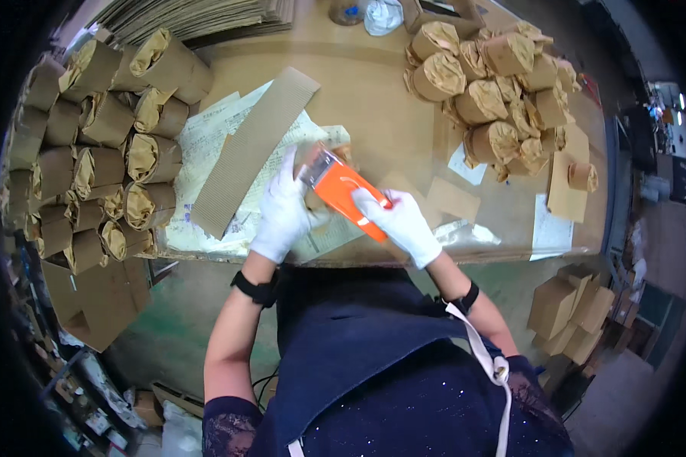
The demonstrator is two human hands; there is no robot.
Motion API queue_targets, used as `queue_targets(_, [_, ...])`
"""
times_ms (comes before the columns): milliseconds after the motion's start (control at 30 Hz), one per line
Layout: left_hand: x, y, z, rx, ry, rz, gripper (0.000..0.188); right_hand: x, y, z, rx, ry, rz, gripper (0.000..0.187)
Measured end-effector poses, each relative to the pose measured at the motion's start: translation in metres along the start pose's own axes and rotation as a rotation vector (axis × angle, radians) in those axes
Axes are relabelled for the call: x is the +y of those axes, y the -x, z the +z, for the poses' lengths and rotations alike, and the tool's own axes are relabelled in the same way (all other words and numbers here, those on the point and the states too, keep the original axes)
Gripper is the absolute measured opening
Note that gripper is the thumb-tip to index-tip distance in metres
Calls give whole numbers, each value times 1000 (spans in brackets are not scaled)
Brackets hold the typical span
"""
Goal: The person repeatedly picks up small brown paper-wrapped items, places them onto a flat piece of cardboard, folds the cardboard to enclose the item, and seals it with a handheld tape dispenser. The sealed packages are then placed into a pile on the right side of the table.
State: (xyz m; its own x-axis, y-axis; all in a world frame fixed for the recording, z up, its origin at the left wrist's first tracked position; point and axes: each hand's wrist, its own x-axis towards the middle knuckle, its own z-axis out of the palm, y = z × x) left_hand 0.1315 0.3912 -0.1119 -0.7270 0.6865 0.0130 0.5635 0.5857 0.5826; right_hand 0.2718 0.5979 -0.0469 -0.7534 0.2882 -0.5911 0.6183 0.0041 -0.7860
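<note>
My right hand [404, 225], in a white glove, grips a flat orange hand tool [351, 196] with a shiny grey end; its exact kind is unclear. The tool slants up and left toward my left hand [283, 209]. That hand is gloved in white too, its fingers pointing up and its thumb bent round toward the tool. A brown piece [318, 204] shows between the left thumb and the tool, mostly hidden, so what the left hand holds is hard to make out. Beside the left hand, a corrugated cardboard strip [255, 152] lies diagonally over printed paper sheets [206, 141].
Stacked cardboard rolls stuffed with crumpled brown paper [99, 122] stand at the left. More paper-topped rolls [484, 103] crowd the far right. Flat cardboard sheets [198, 19] lie at the back left. Cartons [572, 312] stand on the floor at the right, beyond the table edge.
</note>
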Motion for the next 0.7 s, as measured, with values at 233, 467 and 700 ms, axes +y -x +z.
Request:
queue_targets(233, [22,-17,-22,-190,86,-100,106,45,29,-28,99,165,176,67])
queue_targets(467, [23,-10,7,60,189,14,88,49,7,-19,180,410,109,69])
queue_targets(700, [50,90,-29,138,-290,34,102,59,-30,-40,569,1114,-390,57])
